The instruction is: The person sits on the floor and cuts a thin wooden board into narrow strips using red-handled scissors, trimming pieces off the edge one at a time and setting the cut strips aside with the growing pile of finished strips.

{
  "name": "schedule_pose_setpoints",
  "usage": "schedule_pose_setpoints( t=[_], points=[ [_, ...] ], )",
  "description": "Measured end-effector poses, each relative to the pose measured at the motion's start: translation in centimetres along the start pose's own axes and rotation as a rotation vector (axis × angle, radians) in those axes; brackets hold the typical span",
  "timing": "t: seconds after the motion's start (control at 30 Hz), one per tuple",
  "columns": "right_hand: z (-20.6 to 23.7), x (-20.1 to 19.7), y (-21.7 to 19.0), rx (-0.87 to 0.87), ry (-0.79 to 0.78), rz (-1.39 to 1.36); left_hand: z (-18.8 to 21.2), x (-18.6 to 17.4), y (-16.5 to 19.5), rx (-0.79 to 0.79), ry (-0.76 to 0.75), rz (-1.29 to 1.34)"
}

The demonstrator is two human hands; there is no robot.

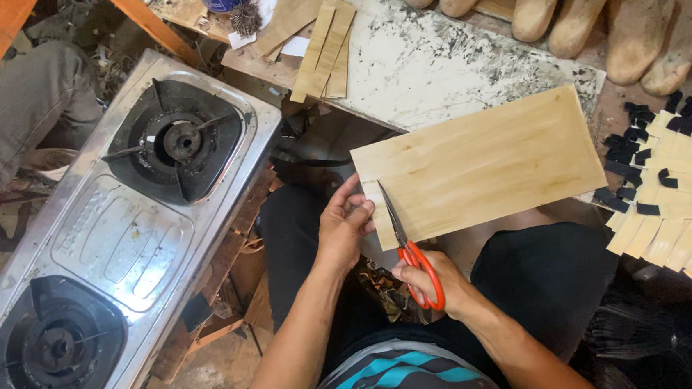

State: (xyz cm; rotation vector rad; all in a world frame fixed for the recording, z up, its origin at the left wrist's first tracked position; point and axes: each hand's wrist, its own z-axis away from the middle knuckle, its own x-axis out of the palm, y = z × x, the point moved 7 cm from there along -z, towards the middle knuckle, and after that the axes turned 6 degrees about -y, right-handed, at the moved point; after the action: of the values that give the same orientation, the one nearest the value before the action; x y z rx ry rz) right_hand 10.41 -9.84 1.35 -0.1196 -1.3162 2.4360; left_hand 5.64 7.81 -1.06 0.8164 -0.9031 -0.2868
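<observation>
Left hand (343, 223) pinches tan sheet (483, 163) at its near-left edge; right hand (435, 282) grips red-handled scissors (406, 247), blades at that edge.

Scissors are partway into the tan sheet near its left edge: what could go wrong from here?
The left hand pinches the tan sheet right beside the blades of the scissors, so a fingertip might get nicked. The sheet overhangs the lap largely unsupported, so it may sag and pull the cut crooked. The right hand grips the orange handles.

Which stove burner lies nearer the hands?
The upper burner, at the far end of the steel stove, is nearer the left hand. The lower burner sits at the bottom left corner, farther off.
</observation>
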Motion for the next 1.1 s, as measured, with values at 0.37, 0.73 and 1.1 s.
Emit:
schedule_pose_setpoints(
  t=[0.37, 0.73, 1.1],
  points=[
    [-0.5, 1.3, -0.4, -0.02, 0.086, 0.092, -0.4, -0.7, 0.2, 0.057, -0.024, -0.024],
    [-1.1, 1.9, 1.0, -0.059, 0.106, -0.02, -1.2, -1.9, -0.9, -0.014, -0.039, -0.025],
    [-0.5, 0.3, -1.2, -0.046, -0.047, 0.073, -0.8, -0.9, 0.9, 0.161, 0.039, -0.118]
  ],
)
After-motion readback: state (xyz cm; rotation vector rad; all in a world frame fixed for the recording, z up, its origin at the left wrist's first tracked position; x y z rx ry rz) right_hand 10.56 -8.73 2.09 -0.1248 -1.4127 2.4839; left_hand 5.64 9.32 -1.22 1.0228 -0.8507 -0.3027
